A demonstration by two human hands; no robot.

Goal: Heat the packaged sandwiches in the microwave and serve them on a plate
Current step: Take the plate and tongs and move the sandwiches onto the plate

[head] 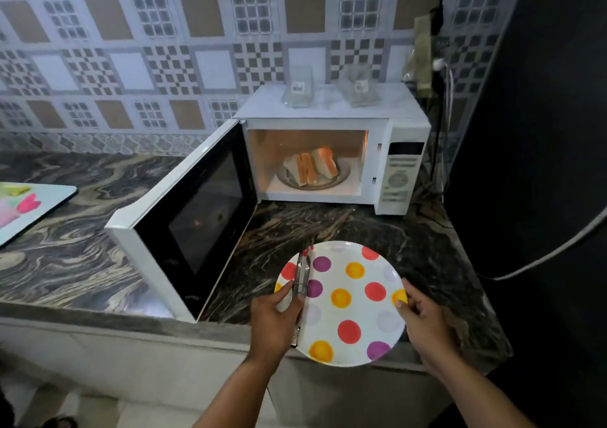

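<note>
The white microwave stands at the back of the counter with its door swung wide open to the left and its inside lit. Two unwrapped sandwich halves rest on the glass turntable inside. A white plate with coloured dots is held over the counter's front edge. My right hand grips its right rim. My left hand holds metal tongs against the plate's left rim. Two empty clear sandwich packs lie on top of the microwave.
The dark marbled counter runs left, with a flowered cutting board at its left end. A power strip and cables hang right of the microwave. A dark wall closes the right side.
</note>
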